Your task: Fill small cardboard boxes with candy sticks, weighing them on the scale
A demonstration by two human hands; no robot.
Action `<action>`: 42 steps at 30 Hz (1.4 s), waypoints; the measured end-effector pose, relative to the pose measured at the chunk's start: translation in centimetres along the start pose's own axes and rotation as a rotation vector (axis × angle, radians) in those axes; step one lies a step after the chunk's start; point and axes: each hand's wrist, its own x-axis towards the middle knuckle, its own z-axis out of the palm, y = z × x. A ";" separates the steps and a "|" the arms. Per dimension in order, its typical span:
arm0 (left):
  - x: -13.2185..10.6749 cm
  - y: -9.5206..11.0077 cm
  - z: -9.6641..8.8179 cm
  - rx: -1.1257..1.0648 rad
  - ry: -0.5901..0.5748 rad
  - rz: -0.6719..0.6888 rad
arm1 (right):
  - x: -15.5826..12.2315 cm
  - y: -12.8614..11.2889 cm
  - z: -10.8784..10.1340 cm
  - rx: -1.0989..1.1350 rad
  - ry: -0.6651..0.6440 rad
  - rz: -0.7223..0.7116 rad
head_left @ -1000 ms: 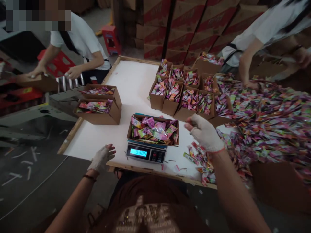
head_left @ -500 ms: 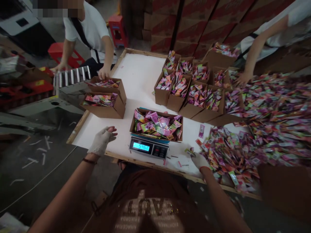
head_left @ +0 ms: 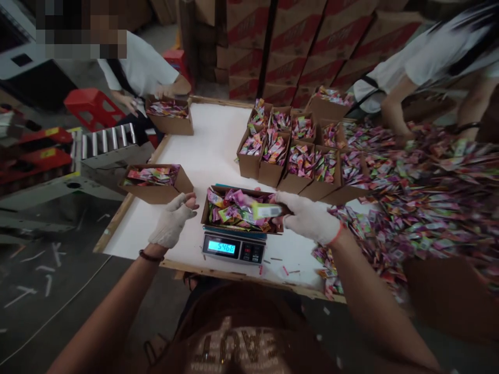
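Observation:
A cardboard box (head_left: 268, 232) filled with small wrapped sachets (head_left: 230, 213) rests on a digital scale (head_left: 234, 250) whose blue display is lit. Over the box's right end, my gloved right hand (head_left: 307, 215) pinches a light-green sachet (head_left: 266, 211), slightly blurred. My gloved left hand (head_left: 171, 221) hovers just left of the box, fingers loosely bent and apart, with nothing in it. Behind it stands another filled box (head_left: 183, 182). To the right of the scale lies a large heap of loose sachets (head_left: 374, 228).
Several filled boxes (head_left: 268, 170) stand in rows behind the scale. One co-worker (head_left: 144, 67) is at a box (head_left: 175, 124) on the far left, near a roller conveyor (head_left: 109, 140). Another co-worker (head_left: 421, 67) reaches into the heap. Small scraps (head_left: 286, 270) lie near the table's front edge (head_left: 249, 274).
My right hand has moved from the heap's edge up and left to the box, bringing a sachet. The left co-worker's box has shifted farther back. My left hand stays beside the scale.

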 end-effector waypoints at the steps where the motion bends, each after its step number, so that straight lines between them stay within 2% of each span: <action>1: -0.1 -0.3 -0.4 0.009 0.009 -0.003 | 0.5 0.2 0.3 0.030 0.032 0.029; 3: -0.5 -1.2 -1.4 0.018 0.042 -0.019 | 0.8 2.7 0.7 0.111 0.126 0.118; 6: -1.4 -2.5 -3.1 0.001 0.112 -0.081 | -0.7 10.2 1.6 0.076 0.218 0.414; 8: -2.0 -3.1 -3.9 -0.015 0.154 -0.131 | -2.7 15.6 2.8 -0.129 0.149 0.710; 10: -2.5 -3.3 -4.4 -0.018 0.186 -0.170 | -5.0 19.6 4.8 -0.252 0.083 0.886; 13: -2.9 -2.7 -4.2 -0.013 0.201 -0.177 | -8.3 22.4 9.0 -0.329 0.029 1.006; 16: -3.0 -1.5 -3.5 -0.010 0.189 -0.155 | -10.0 22.7 12.3 -0.366 -0.024 1.021; 19: -3.0 -0.2 -2.5 0.009 0.159 -0.121 | -10.0 22.8 13.0 -0.364 -0.085 0.976; 21: -2.9 0.5 -1.9 0.016 0.117 -0.096 | -9.6 22.9 11.9 -0.381 -0.101 0.972; 25: -2.4 1.3 -0.3 0.061 0.070 -0.036 | -8.6 22.9 8.2 -0.441 -0.123 0.972; 30: -1.0 2.1 1.8 0.323 -0.034 0.061 | -7.1 21.8 4.6 -0.486 -0.229 0.883; 34: 0.0 2.8 2.8 0.640 -0.107 0.185 | -6.2 20.8 3.0 -0.503 -0.311 0.830; 37: 0.4 2.9 3.2 0.875 -0.145 0.218 | -5.1 20.1 2.1 -0.504 -0.331 0.810; 42: 0.4 2.9 4.0 0.925 -0.219 0.172 | -1.6 19.0 1.3 -0.482 -0.203 0.715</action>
